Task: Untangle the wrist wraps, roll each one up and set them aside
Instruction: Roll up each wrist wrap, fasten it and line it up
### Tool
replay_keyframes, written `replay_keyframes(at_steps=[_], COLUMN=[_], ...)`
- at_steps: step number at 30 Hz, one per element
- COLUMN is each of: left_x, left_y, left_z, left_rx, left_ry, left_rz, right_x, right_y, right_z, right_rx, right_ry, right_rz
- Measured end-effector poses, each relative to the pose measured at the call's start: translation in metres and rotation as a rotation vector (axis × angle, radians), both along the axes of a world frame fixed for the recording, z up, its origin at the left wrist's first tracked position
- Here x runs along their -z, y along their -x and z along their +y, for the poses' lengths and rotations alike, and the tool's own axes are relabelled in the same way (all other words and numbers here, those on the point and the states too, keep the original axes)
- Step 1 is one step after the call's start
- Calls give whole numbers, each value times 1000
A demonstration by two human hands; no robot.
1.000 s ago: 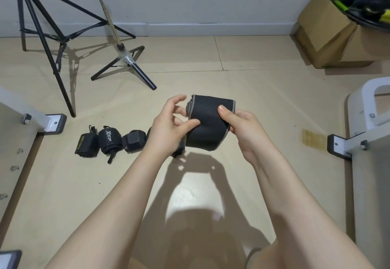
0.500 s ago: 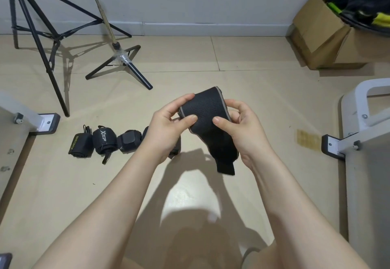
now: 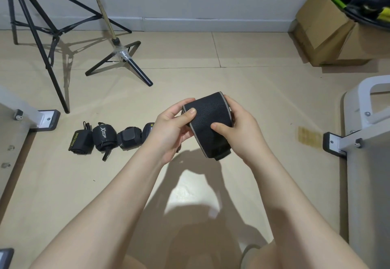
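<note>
beige floor (image 3: 253, 91) | black grey-edged wrist wrap (image 3: 209, 125), half rolled | left hand (image 3: 173, 129), right hand (image 3: 238, 133) both gripping it

A makeshift home recording room — tripod (image 3: 38, 36), light stand (image 3: 118, 53) (taped), cardboard box (image 3: 329, 34) on bare floor (image 3: 232, 78).

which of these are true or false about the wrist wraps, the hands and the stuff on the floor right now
1. Both hands grip one black wrist wrap: the left hand and the right hand. True.
2. The held wrap has bright red edges. False: its edge stripes are grey.
3. Rolled wraps lie in a row on the floor, among them the one marked XUEYING. True.
4. The row of wraps lies right of the hands. False: it lies left of them.
5. A cardboard box stands at the far right by the wall. True.
</note>
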State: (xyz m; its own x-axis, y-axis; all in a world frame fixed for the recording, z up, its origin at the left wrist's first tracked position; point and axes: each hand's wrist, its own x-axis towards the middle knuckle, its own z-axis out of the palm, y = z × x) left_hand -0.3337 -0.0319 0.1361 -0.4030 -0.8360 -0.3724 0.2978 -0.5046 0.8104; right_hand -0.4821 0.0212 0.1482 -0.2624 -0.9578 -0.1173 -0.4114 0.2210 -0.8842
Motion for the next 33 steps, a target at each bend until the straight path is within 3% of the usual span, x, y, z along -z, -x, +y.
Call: replay_keyframes(at_steps=[4, 8, 13, 18, 22, 25, 33], left_x=[-8, -14, -15, -7, -6, -4, -2], left_y=[-4, -8, -22, -25, -16, -13, -13], left_z=[-3, -6, -11, -10, -3, 0, -4], left_rx=[93, 216, 246, 356, 227, 164, 249], left_ry=[5, 62, -51, -195, -131, -91, -145], left_rz=[39, -76, -187, -330, -226, -258, -363], right_x=[5, 0, 0, 7, 8, 6, 1], right_y=[5, 9, 4, 6, 8, 6, 6], right_z=[-6, -6, -1, -3, -5, -3, 1], right_rx=[28, -48, -198, -190, -78, -30, -52], right_ry=[-3, 132, 198, 83, 8, -16, -18], right_rz=[99, -2, -77, -126, -210, -313, -284])
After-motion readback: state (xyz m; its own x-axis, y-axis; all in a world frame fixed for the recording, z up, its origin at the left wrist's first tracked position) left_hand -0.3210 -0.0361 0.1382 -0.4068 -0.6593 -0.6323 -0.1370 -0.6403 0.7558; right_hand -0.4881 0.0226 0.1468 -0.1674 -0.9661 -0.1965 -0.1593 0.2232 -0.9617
